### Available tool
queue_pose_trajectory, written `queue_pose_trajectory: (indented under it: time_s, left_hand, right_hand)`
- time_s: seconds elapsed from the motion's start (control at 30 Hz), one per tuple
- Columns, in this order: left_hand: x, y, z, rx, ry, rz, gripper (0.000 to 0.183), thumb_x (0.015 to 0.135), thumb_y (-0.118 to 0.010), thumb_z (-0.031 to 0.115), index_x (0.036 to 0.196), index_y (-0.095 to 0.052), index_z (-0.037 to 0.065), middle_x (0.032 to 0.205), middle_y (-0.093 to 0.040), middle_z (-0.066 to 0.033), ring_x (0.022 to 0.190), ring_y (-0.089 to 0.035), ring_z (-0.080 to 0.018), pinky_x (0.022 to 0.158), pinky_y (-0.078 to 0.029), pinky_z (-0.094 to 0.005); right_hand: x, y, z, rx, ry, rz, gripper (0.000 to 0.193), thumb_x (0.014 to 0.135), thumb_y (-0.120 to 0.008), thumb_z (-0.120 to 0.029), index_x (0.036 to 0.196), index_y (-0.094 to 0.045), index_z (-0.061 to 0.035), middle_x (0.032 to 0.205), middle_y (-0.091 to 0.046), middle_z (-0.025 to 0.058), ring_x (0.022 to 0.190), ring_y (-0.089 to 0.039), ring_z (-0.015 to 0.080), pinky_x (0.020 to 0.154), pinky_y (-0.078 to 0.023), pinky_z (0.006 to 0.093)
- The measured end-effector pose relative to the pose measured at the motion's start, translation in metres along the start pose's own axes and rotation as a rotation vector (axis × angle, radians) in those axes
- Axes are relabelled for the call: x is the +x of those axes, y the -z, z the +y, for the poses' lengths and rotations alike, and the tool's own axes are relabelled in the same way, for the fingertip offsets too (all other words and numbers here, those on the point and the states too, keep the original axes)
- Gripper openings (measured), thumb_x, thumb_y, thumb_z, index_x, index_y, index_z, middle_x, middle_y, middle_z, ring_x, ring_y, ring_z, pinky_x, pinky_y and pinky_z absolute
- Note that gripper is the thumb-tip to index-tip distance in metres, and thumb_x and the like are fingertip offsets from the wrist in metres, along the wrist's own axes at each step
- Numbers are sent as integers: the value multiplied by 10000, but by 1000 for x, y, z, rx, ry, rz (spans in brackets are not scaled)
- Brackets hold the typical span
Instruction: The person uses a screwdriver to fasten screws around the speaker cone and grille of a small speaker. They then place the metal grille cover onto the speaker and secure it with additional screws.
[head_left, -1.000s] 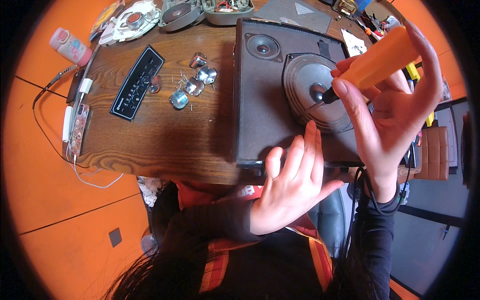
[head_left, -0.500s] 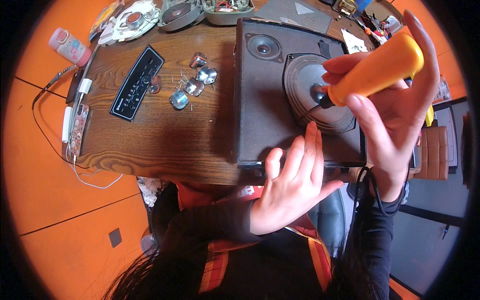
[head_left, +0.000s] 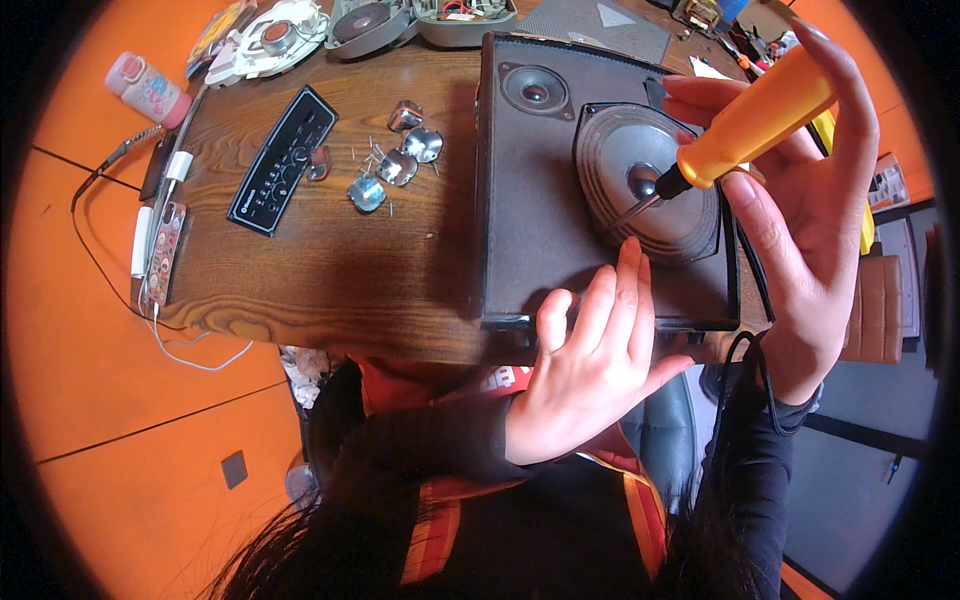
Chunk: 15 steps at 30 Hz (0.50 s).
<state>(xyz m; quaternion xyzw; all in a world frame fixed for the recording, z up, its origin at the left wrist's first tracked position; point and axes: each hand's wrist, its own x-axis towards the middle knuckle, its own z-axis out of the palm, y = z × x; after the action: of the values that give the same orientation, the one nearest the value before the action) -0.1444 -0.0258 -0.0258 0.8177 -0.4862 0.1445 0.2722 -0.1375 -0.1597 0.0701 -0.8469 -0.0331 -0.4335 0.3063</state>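
**benchrat:** ok what's on the bench, walk me through it?

**solderpaws:** Dark brown speaker cabinet [head_left: 545,190] lying on its back on a wooden table [head_left: 330,270], baffle up. Small tweeter [head_left: 535,90] toward the far end, big woofer [head_left: 645,180] nearer the person. The near edge of the box sits right at the table edge.

**benchrat:** and the hands?

**solderpaws:** Right hand [head_left: 810,215] is wrapped around a screwdriver with a fat orange handle [head_left: 755,115], thumb and fingers closed on it, index finger stretched along the top. The shaft angles down and left, and the tip sits at the lower left rim of the woofer. Can't tell if it's actually seated in a screw, too small. Left hand [head_left: 590,375] is open, holding nothing, fingers spread and pressed flat on the front corner of the cabinet, fingertips just short of the woofer frame.

**benchrat:** other junk around?

**solderpaws:** Left of the box, a black control panel strip [head_left: 283,160] lying loose, and a little cluster of shiny metal knobs [head_left: 395,160] with a few tiny screws between them. Pink bottle [head_left: 148,88] off the far left corner, a phone in a patterned case [head_left: 160,250] at the left edge with white cable trailing off. Opened-up gear at the far end.
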Motion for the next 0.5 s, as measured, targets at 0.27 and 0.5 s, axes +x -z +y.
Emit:
queue_pose_trajectory:
  time_s: [0.27,0.5]
  left_hand:
    - [0,0,0,-11,3,10,828,726,-621,593,1231,-528,-56,1327,-503,-157,1088,-481,-223,907,-259,-409]
    - [0,-1,0,-14,2,8,836,716,-635,585,1237,-521,-58,1334,-494,-158,1081,-482,-223,907,-261,-412]
  right_hand:
    - [9,5,-9,98,-83,-58,872,725,-716,67,1409,-182,-17,1430,-237,144,1006,-605,281,716,-554,330]
    - [10,4,-4,294,-52,-94,836,748,-702,49,1398,-189,-64,1390,-303,194,1056,-586,293,744,-565,363]
